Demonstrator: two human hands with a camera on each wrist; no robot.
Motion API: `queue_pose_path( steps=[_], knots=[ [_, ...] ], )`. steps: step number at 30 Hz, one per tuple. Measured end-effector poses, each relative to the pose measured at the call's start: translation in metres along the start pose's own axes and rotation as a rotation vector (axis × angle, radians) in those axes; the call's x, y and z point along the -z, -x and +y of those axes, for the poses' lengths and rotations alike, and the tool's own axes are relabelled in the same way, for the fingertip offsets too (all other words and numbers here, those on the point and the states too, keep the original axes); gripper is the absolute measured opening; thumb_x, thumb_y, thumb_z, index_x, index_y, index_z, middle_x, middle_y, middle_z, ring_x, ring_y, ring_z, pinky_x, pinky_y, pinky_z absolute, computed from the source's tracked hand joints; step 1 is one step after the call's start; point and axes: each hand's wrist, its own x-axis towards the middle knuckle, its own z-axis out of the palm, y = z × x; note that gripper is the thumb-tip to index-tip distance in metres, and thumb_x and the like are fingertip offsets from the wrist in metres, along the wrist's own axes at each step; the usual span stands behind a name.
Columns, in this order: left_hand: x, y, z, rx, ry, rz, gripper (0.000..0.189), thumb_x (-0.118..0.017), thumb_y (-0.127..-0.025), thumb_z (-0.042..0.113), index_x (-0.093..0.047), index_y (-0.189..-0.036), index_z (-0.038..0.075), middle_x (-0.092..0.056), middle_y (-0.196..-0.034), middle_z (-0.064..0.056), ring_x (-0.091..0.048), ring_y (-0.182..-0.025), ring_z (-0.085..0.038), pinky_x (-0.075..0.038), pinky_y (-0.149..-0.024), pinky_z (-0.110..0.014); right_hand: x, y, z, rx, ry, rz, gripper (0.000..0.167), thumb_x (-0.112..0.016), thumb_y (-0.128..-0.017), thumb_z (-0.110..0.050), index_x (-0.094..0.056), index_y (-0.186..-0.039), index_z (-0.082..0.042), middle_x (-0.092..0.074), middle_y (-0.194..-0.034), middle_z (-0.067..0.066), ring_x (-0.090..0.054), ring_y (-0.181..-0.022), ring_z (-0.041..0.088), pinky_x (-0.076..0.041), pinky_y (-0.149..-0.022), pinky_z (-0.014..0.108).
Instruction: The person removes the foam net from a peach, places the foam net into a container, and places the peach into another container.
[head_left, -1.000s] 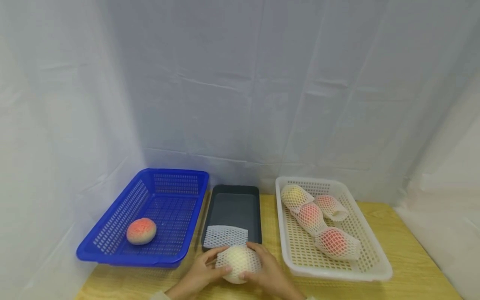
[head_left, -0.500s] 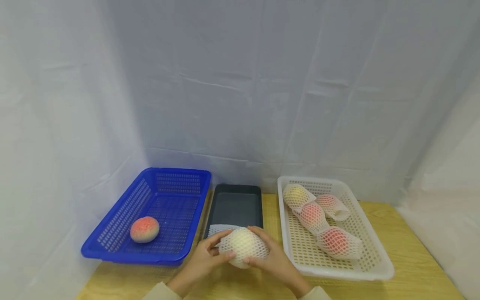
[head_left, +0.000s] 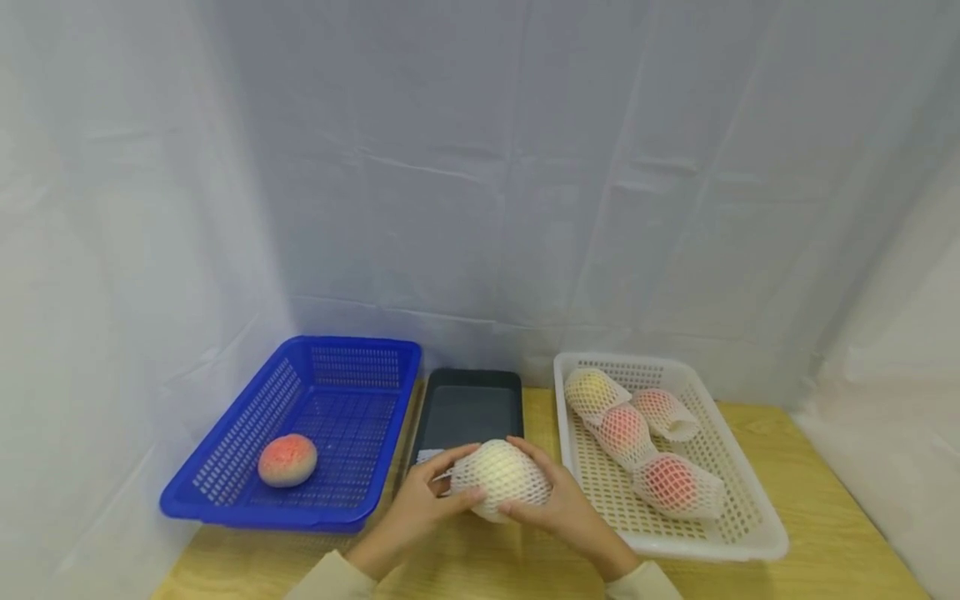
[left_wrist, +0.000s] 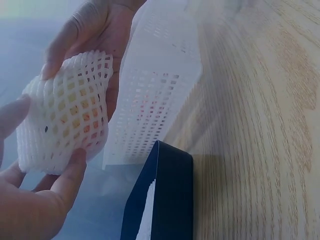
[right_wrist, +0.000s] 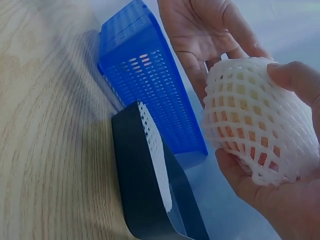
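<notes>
The big pale sheet (head_left: 480,167) hangs at the back, and the wooden desk (head_left: 832,533) lies under everything I watch. On it, the blue basket (head_left: 348,425) is to the left and the white basket (head_left: 705,548) to the right. The flat dark tray (head_left: 472,412) sits between them.

The left hand (head_left: 420,504) and the right hand (head_left: 566,504) are both full: they hold one peach, with the fingers bent round its two sides. The peach in a net (head_left: 498,479) is up off the desk, in front of the tray's near end. Yellow and red show through the holes of its white net (left_wrist: 65,115).

Four more peaches in nets (head_left: 622,429) lie in the white basket, one yellow and three pink. One bare peach (head_left: 288,460) lies by itself in the blue basket. A loose net (right_wrist: 157,160) is in the tray.

Here is what just changed — the two hands and their peach have gone up and a bit to the right, and they hide most of the loose net from the head view. To me that means the peach is snug in its net — but the hands cover parts of it, so I can't tell for sure.
</notes>
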Motion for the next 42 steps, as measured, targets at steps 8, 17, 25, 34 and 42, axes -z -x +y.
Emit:
queue_pose_path(
  steps=[8,17,25,34,42],
  knots=[
    [0.007,0.0,0.01,-0.079,-0.059,0.029,0.059,-0.069,-0.089,0.012,-0.044,-0.142,0.005,-0.05,-0.136,-0.022,-0.053,-0.119,-0.035,-0.051,-0.093,-0.029,0.006,0.001,-0.007,0.031,-0.03,0.0,0.076,-0.074,-0.084,-0.013,-0.033,-0.148,-0.014,-0.042,-0.14,0.024,-0.055,-0.11,0.031,-0.053,-0.086,0.035],
    [0.02,-0.001,0.027,-0.057,-0.069,0.178,0.028,-0.07,-0.088,0.012,-0.067,-0.109,-0.006,-0.069,-0.104,-0.014,-0.065,-0.091,-0.011,-0.053,-0.082,-0.023,0.017,0.003,-0.014,0.047,-0.05,0.047,0.075,-0.074,-0.083,-0.01,-0.036,-0.147,-0.011,-0.039,-0.142,0.025,-0.052,-0.114,0.034,-0.05,-0.089,0.037],
    [0.014,-0.005,0.023,-0.214,-0.126,0.026,0.034,-0.067,-0.086,-0.003,-0.058,-0.114,-0.018,-0.062,-0.112,-0.033,-0.063,-0.095,-0.005,-0.054,-0.082,-0.022,0.016,0.003,-0.014,0.057,-0.095,0.001,0.076,-0.074,-0.083,-0.01,-0.034,-0.148,-0.009,-0.037,-0.144,0.026,-0.051,-0.116,0.032,-0.051,-0.09,0.033],
    [0.016,-0.008,0.016,-0.236,-0.031,-0.111,0.061,-0.07,-0.078,-0.007,-0.04,-0.13,-0.021,-0.047,-0.128,-0.039,-0.055,-0.113,-0.007,-0.045,-0.1,-0.032,0.017,0.004,-0.012,0.031,-0.252,-0.041,0.076,-0.071,-0.086,-0.007,-0.029,-0.149,-0.004,-0.031,-0.148,0.023,-0.052,-0.118,0.026,-0.051,-0.093,0.034],
    [0.01,-0.009,0.014,-0.236,-0.124,-0.123,0.067,-0.069,-0.074,-0.005,-0.041,-0.134,-0.014,-0.051,-0.127,-0.03,-0.054,-0.114,-0.01,-0.046,-0.099,-0.024,0.017,0.002,-0.008,0.084,-0.371,-0.078,0.073,-0.07,-0.086,-0.006,-0.03,-0.147,0.003,-0.042,-0.144,0.015,-0.056,-0.115,0.02,-0.052,-0.092,0.031]
  ],
)
